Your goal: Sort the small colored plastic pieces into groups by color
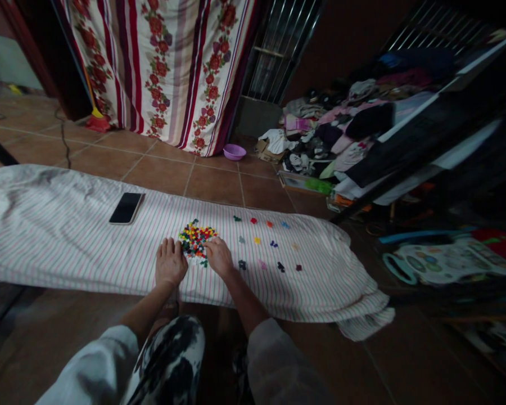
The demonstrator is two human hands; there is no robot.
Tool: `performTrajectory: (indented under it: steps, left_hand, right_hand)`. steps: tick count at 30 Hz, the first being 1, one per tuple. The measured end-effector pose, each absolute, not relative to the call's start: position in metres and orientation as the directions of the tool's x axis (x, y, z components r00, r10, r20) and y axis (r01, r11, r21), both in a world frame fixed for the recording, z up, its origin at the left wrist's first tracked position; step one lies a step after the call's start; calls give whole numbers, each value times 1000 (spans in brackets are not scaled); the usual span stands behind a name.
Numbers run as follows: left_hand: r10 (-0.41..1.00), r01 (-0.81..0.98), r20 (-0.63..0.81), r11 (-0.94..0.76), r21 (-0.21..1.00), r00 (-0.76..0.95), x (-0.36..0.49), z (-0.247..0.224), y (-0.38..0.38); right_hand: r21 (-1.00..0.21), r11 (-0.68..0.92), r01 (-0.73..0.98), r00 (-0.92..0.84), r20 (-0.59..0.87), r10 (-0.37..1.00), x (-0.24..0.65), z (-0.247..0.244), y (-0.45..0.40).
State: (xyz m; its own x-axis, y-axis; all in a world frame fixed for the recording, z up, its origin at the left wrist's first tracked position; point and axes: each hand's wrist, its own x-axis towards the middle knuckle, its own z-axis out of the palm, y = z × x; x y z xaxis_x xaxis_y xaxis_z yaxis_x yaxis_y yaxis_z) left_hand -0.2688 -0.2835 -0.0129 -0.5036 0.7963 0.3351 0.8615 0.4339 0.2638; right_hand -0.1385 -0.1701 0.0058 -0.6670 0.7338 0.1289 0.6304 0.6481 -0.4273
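Observation:
A pile of small multicoloured pieces [197,236] lies on the striped cloth [88,247] in front of me. My left hand [171,261] rests palm down at the pile's left edge, fingers extended. At the right edge, my right hand [219,256] has its fingers pressed together over the pieces; whatever is between the fingertips is too small to make out. Right of the pile, little single-colour groups form three rows, among them a red group [253,221], a yellow group [257,241], a blue group [274,244] and a black group [280,266].
A dark-screened phone [126,208] lies on the cloth left of the pile. Beyond the cloth are a purple bowl [234,152] on the tiled floor, a floral curtain [160,67] and a heap of clothes [333,129]. A dark bar slants along the right side.

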Motion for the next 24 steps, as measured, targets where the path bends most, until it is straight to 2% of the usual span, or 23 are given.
performTrajectory:
  steps: [13, 24]
  left_hand:
    - [801, 854, 310, 435, 286, -512, -268, -10, -283]
    - [809, 879, 344, 446, 171, -477, -269, -14, -283]
  right_hand:
    - [-398, 639, 658, -671, 74, 737, -140, 15, -172]
    - [-375, 634, 677, -665, 59, 745, -144, 11, -169]
